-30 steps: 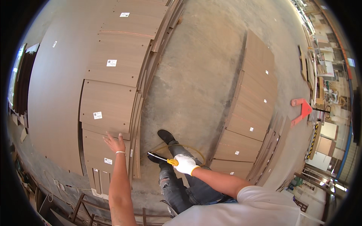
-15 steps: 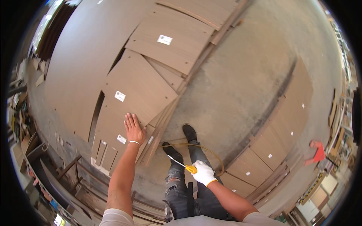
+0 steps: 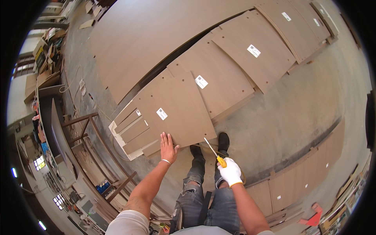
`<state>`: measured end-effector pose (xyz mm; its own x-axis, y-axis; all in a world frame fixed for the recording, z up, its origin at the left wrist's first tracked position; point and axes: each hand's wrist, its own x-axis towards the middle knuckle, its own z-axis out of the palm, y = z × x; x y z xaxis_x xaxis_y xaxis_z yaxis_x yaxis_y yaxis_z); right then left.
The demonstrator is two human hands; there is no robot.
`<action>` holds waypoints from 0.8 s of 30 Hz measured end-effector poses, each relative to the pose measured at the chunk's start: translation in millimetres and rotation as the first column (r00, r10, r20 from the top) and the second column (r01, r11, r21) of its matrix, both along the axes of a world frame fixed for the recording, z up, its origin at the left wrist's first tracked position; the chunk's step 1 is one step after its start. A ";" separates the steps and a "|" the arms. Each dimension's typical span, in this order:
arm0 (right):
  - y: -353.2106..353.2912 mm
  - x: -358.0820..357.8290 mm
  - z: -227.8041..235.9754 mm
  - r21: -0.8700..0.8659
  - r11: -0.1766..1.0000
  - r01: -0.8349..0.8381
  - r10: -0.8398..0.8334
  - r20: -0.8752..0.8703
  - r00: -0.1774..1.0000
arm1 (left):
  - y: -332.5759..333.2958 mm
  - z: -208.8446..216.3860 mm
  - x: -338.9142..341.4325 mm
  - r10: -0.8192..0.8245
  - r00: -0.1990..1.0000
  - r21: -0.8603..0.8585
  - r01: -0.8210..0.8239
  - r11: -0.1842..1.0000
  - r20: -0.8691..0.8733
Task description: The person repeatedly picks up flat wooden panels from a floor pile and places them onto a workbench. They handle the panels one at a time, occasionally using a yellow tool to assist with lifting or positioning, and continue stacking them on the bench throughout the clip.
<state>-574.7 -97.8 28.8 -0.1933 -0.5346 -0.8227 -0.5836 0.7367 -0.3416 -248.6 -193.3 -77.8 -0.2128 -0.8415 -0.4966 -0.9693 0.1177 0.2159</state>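
My right hand (image 3: pixel 230 172), in a white work glove, is closed round a yellow-handled air blow gun (image 3: pixel 222 161). Its long thin nozzle points up and left, with the tip near a hole at the corner of the nearest brown panel (image 3: pixel 178 105). Behind the glove part of a yellowish hose shows. My bare left hand (image 3: pixel 168 148), a white band at its wrist, lies flat with fingers extended at that panel's near edge. A white label (image 3: pixel 161 114) is stuck on the panel. Beyond it, further labelled brown panels (image 3: pixel 223 66) overlap in a row.
A large brown sheet (image 3: pixel 156 35) lies behind the row. Another line of brown panels (image 3: pixel 297 176) stands at the right, near a red metal piece (image 3: pixel 313 216). A rusty metal frame (image 3: pixel 94 129) and leaning boards are at the left. Concrete floor (image 3: pixel 286 109) runs between the panel rows.
My view has turned to the left, so the panel row slants more to the right. The nearest panel now lies apart from its earlier angle, and the blow gun's nozzle has come up to its corner.
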 end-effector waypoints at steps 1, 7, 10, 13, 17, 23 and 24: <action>-2.4 -2.9 -2.3 -0.006 1.000 -0.011 0.011 -0.009 1.000 | -1.1 -4.4 -3.2 0.117 0.993 -0.105 -0.118 0.987 -0.017; -2.2 -8.9 -6.7 0.017 0.998 0.056 -0.056 -0.018 0.998 | -23.1 -44.7 -13.7 0.743 0.652 -0.115 -0.758 0.642 -0.149; 5.4 -2.3 -5.2 -0.017 1.000 0.021 -0.021 0.009 1.000 | 1.5 -62.6 -17.3 0.860 0.456 -0.139 -0.890 0.435 -0.228; 8.9 13.0 -4.7 0.008 1.000 -0.002 0.002 -0.002 1.000 | 32.3 -63.8 -21.1 0.945 0.285 -0.027 -0.958 0.285 -0.162; -2.4 28.1 2.8 0.041 0.996 -0.077 0.077 0.002 0.997 | 24.5 -61.2 -19.6 0.982 0.157 -0.075 -0.986 0.149 -0.108; 15.8 23.8 -11.5 -0.006 0.998 -0.069 0.069 0.004 0.998 | -47.3 -19.5 1.7 0.947 0.314 0.006 -0.949 0.315 -0.067; 17.8 23.2 -11.8 0.002 0.997 -0.077 0.077 0.015 0.997 | -45.6 -25.6 13.7 0.938 0.335 0.011 -0.941 0.337 -0.093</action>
<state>-551.5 -80.0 17.0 -0.1393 -0.5450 -0.8268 -0.6334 0.6908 -0.3487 -234.9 -238.9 -103.4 0.7003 -0.5251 -0.4837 -0.4265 -0.8510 0.3063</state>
